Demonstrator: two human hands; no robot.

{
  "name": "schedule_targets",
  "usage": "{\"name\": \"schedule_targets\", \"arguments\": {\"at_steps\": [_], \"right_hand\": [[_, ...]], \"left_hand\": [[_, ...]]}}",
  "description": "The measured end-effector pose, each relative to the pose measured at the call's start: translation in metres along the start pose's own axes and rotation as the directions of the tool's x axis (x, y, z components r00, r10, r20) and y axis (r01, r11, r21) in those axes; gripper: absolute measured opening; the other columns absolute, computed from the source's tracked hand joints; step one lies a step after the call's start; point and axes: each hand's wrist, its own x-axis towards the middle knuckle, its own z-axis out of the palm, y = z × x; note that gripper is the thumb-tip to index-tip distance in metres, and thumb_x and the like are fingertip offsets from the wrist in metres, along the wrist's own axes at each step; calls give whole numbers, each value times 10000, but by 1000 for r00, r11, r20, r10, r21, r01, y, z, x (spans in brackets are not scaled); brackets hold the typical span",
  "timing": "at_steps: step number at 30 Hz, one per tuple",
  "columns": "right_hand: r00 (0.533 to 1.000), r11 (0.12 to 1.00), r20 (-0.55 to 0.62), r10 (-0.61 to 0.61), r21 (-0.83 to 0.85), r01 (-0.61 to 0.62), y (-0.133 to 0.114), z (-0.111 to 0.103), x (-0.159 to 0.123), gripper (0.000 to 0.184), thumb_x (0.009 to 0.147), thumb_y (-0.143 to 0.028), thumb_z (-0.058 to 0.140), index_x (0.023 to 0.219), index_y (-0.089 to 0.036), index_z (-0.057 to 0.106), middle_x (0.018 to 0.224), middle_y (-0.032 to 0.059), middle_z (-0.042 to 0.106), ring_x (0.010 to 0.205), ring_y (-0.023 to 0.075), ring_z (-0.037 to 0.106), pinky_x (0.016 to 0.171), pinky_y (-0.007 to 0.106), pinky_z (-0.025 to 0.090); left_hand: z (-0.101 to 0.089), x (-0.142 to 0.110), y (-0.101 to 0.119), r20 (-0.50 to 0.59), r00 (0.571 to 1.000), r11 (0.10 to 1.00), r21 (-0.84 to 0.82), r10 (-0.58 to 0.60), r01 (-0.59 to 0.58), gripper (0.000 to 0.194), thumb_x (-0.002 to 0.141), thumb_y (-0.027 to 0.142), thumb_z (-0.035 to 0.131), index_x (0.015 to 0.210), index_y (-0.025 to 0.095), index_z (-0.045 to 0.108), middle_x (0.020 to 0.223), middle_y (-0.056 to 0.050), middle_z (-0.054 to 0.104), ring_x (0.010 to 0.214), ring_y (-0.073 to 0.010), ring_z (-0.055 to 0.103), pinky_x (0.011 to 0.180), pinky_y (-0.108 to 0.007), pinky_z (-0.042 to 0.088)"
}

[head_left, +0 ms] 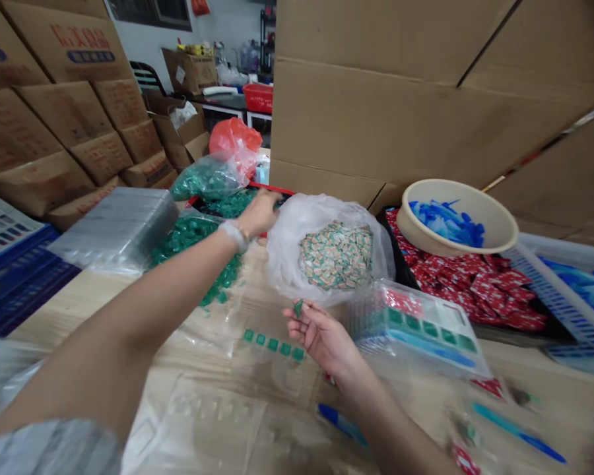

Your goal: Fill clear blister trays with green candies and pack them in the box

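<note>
My right hand (324,336) pinches a small green piece (298,307) between thumb and fingertips, palm turned up. Just left of it, several green squares (273,345) form a row over the wooden table. My left hand (260,212) reaches forward to a red-rimmed dark tray of green pieces (232,203); its fingers are blurred, so any grip is unclear. Beside that hand, a white plastic bag (284,264) lies open around many small printed packets (336,254). Under my left forearm, more green pieces (188,234) spill from clear plastic.
Filled clear trays (426,330) are stacked at right, near red packets (475,284) and a cream basin (410,231) of blue items. Clear empty trays (198,429) occupy the front; another clear stack (121,224) is left. Cardboard (376,119) walls the back.
</note>
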Motion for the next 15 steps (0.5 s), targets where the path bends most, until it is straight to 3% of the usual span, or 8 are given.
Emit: {"name": "schedule_targets", "arguments": {"at_steps": [3, 4, 7, 10, 12, 15], "right_hand": [[999, 999, 20, -36, 1, 36, 2, 2, 3, 126, 683, -229, 620, 788, -182, 567, 760, 27, 668, 618, 109, 607, 602, 235, 475], [998, 998, 34, -59, -7, 60, 4, 4, 4, 125, 679, -237, 623, 778, -187, 565, 760, 20, 666, 636, 114, 608, 620, 246, 476], [990, 990, 102, -95, -95, 105, 12, 12, 3, 151, 683, -300, 615, 775, -193, 562, 750, 17, 654, 658, 132, 602, 653, 284, 476], [986, 951, 124, -115, -273, 146, 21, 21, -3, 220, 693, -383, 589, 779, -183, 560, 724, 29, 635, 649, 146, 590, 636, 299, 467], [956, 849, 96, -276, -441, 289, 26, 25, -9, 222, 699, -395, 580, 752, -181, 558, 693, 14, 609, 638, 131, 565, 618, 269, 449], [842, 515, 186, -506, -718, 468, 29, 31, -17, 180, 703, -360, 584, 720, -182, 562, 652, -8, 571, 605, 109, 516, 569, 223, 406]], "left_hand": [[14, -78, 25, 239, 959, 967, -235, 154, -96, 239, 777, 280, 474, 783, 123, 653, 737, -52, 602, 727, -168, 548, 721, -286, 428], [18, -106, 31, 251, 956, 951, -300, 155, -75, 233, 761, 289, 506, 867, 139, 649, 835, -57, 610, 785, -169, 552, 743, -279, 429], [27, -170, 39, 201, 979, 914, -404, 46, 40, 290, 714, 221, 571, 996, 171, 616, 984, -71, 576, 871, -164, 542, 767, -263, 432], [25, -200, 39, 75, 995, 903, -418, -72, 97, 265, 719, 190, 566, 979, 175, 616, 960, -69, 577, 899, -166, 530, 778, -261, 426], [19, -209, 38, 22, 993, 910, -398, -119, 118, 253, 723, 196, 564, 971, 174, 613, 935, -63, 590, 848, -162, 540, 745, -260, 433], [7, -218, 39, 11, 993, 933, -341, -120, 117, 238, 737, 178, 541, 964, 181, 611, 899, -57, 610, 787, -160, 548, 716, -267, 436]]}}
